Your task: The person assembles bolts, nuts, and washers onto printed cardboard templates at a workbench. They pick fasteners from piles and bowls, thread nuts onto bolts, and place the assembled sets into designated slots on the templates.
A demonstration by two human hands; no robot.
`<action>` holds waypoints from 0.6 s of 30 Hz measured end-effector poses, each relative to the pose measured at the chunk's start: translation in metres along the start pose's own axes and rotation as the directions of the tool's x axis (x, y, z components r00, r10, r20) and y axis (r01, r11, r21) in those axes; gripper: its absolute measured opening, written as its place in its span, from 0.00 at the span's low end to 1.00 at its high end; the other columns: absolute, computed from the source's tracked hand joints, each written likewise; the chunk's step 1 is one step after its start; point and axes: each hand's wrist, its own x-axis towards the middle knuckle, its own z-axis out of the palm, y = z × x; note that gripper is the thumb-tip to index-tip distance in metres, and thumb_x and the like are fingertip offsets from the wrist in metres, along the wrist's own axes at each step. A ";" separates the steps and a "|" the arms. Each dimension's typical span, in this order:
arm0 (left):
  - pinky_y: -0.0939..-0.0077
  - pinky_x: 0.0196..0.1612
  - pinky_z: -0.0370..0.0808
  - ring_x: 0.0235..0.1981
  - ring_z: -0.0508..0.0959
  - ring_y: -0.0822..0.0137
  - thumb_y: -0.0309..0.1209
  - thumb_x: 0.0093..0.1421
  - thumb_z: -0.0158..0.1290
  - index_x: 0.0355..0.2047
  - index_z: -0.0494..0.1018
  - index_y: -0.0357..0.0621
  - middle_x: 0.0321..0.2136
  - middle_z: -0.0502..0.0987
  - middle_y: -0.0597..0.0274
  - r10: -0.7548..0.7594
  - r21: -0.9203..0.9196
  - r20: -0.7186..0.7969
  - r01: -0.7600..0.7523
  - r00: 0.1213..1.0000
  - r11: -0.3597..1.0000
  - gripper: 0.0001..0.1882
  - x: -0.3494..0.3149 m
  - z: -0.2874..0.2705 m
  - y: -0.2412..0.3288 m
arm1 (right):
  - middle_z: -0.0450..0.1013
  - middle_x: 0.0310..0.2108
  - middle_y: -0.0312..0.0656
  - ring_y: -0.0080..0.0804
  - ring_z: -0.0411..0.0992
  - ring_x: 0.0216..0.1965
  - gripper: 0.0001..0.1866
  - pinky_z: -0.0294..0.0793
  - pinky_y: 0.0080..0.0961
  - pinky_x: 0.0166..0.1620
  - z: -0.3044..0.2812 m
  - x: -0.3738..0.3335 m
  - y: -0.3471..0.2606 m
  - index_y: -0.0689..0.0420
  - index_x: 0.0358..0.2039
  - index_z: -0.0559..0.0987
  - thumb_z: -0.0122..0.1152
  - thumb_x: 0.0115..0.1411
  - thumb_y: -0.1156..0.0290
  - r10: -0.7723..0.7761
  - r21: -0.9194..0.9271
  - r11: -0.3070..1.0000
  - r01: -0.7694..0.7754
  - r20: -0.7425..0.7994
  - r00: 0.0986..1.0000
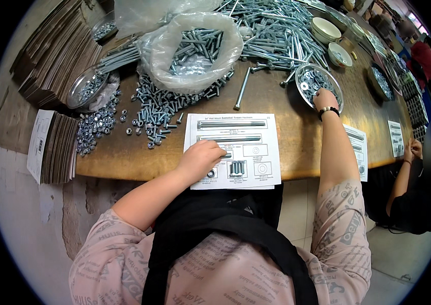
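Observation:
My left hand (202, 157) rests on a white printed sheet (230, 183) at the table's near edge. Its fingers are curled together beside a short dark bolt shape; whether they grip it, or whether it is only printed, I cannot tell. Pictures of long bolts, short bolts and washers cover the sheet. My right hand (325, 100), with a beaded bracelet at its wrist, reaches into a metal bowl (341, 91) of flat washers (313, 80). Its fingers are drawn together and point down among the washers, so their tips are hidden.
Short bolts (154, 101) and nuts (93, 127) lie heaped on the left. Behind them stands a plastic bag (159, 76) of bolts, with long bolts (281, 35) piled beyond. Cardboard stacks (53, 56) line the left edge. At the right are another person's hands (412, 150).

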 end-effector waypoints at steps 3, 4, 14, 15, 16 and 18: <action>0.68 0.41 0.69 0.37 0.72 0.60 0.27 0.48 0.54 0.33 0.75 0.45 0.30 0.74 0.63 -0.001 0.005 -0.009 0.001 1.000 1.000 0.10 0.001 0.002 0.000 | 0.73 0.40 0.47 0.43 0.71 0.41 0.14 0.70 0.36 0.44 -0.007 -0.004 -0.002 0.56 0.35 0.78 0.50 0.53 0.64 0.013 0.022 1.000 -0.014 0.022 1.000; 0.68 0.41 0.68 0.36 0.72 0.61 0.27 0.47 0.55 0.32 0.75 0.45 0.30 0.74 0.63 0.002 0.007 -0.014 -0.002 1.000 1.000 0.10 0.001 0.002 0.000 | 0.73 0.39 0.47 0.44 0.71 0.40 0.14 0.70 0.36 0.43 -0.009 -0.009 -0.005 0.56 0.35 0.78 0.50 0.52 0.64 0.042 0.077 0.996 -0.038 -0.045 0.998; 0.68 0.42 0.62 0.39 0.70 0.65 0.32 0.43 0.59 0.31 0.75 0.50 0.31 0.72 0.68 -0.092 0.097 -0.040 0.096 0.995 0.991 0.12 -0.005 -0.002 0.000 | 0.69 0.22 0.33 0.17 0.63 0.21 0.10 0.61 0.10 0.25 -0.018 -0.132 -0.069 0.62 0.35 0.75 0.56 0.54 0.70 -0.176 0.971 -0.186 -0.148 0.115 0.978; 0.68 0.42 0.62 0.38 0.70 0.64 0.32 0.43 0.59 0.32 0.75 0.50 0.31 0.72 0.68 -0.086 0.098 -0.039 0.089 0.996 0.991 0.13 -0.004 -0.003 0.001 | 0.69 0.22 0.33 0.17 0.63 0.21 0.10 0.62 0.11 0.25 -0.019 -0.149 -0.075 0.62 0.35 0.75 0.55 0.54 0.71 -0.250 0.943 -0.259 -0.208 0.142 0.958; 0.67 0.42 0.63 0.38 0.70 0.64 0.32 0.43 0.59 0.32 0.75 0.49 0.31 0.72 0.67 -0.080 0.102 -0.037 0.083 0.996 0.991 0.14 -0.002 -0.006 0.003 | 0.69 0.22 0.33 0.18 0.63 0.22 0.10 0.62 0.12 0.25 -0.017 -0.165 -0.079 0.62 0.35 0.75 0.55 0.54 0.71 -0.327 0.904 -0.328 -0.272 0.162 0.931; 0.67 0.42 0.64 0.38 0.71 0.63 0.32 0.42 0.60 0.35 0.74 0.48 0.32 0.72 0.65 -0.067 0.037 -0.074 0.070 0.995 0.997 0.16 0.002 -0.016 0.010 | 0.68 0.23 0.33 0.19 0.63 0.23 0.09 0.62 0.15 0.28 -0.015 -0.189 -0.089 0.61 0.34 0.73 0.56 0.54 0.71 -0.506 0.758 -0.489 -0.432 0.157 0.848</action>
